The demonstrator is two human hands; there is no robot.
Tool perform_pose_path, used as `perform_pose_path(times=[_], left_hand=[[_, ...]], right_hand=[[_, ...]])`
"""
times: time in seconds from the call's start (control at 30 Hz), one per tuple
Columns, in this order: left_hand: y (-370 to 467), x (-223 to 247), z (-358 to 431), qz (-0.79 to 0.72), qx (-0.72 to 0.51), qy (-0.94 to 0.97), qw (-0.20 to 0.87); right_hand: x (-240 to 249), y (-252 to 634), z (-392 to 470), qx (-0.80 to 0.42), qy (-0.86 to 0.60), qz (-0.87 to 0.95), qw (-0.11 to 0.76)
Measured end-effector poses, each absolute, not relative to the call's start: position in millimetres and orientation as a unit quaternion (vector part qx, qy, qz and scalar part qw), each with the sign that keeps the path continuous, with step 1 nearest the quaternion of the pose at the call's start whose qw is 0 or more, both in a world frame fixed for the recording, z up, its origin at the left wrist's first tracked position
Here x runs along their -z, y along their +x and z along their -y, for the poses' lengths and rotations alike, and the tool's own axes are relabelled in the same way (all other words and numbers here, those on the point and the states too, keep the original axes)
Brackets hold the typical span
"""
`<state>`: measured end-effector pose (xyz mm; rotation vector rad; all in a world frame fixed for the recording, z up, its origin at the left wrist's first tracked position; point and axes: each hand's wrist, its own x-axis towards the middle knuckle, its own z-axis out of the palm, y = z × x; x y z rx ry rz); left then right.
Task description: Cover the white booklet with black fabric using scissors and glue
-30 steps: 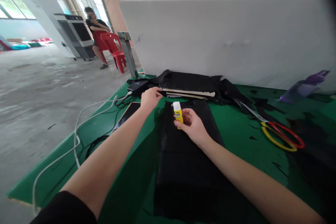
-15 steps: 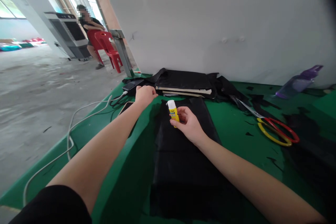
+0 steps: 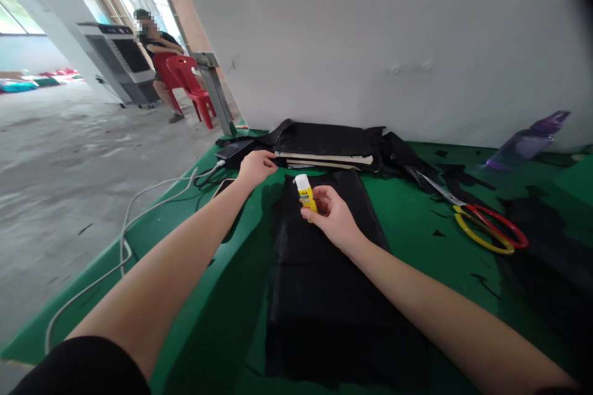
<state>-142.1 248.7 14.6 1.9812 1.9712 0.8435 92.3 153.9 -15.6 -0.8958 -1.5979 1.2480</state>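
Note:
My right hand [image 3: 331,216] grips a yellow glue stick [image 3: 306,194] with a white top, tilted slightly to the left. Below it, a long black cloth strip [image 3: 319,296] lies flat from the middle of the table towards me. My left hand [image 3: 257,166] is stretched forward, its fingers slightly apart with nothing seen in them. They hover by the left end of a stack of books or papers [image 3: 328,160], which has a black cover [image 3: 324,139] on top. I cannot tell whether the fingertips touch the stack.
Scissors [image 3: 482,222] with red and yellow handles lie right, their blades by black scraps. A purple bottle [image 3: 525,145] stands tilted in view before a white board [image 3: 370,55]. A phone [image 3: 225,188] and a white cable [image 3: 127,228] lie left on the green table [image 3: 222,296]. A person [image 3: 162,49] sits beyond.
The fingers of my left hand have loosened and spread a little at the stack. My right hand and the glue stick have barely moved.

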Motion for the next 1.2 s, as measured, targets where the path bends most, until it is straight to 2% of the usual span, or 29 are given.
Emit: perform_pose_path(times=[0.47,0.63,0.73,1.03,1.2], left_hand=[[-140,-13,-252,-0.652,-0.231,0.719,0.064],[-133,-17,-245,-0.656,-0.262,0.705,0.056],[-130,-21,-246,-0.653,-0.307,0.687,0.09],[-133,-18,-246,-0.597,-0.452,0.6,0.281],[-141,-15,-242,-0.592,-0.471,0.576,0.311]], right_hand=[[14,93,-152,-0.5,-0.352,0.651,0.451],[14,93,-152,-0.501,-0.35,0.647,0.456],[14,93,-152,-0.507,-0.351,0.644,0.454],[15,94,-152,-0.513,-0.342,0.643,0.455],[16,93,-154,-0.509,-0.347,0.644,0.454]])
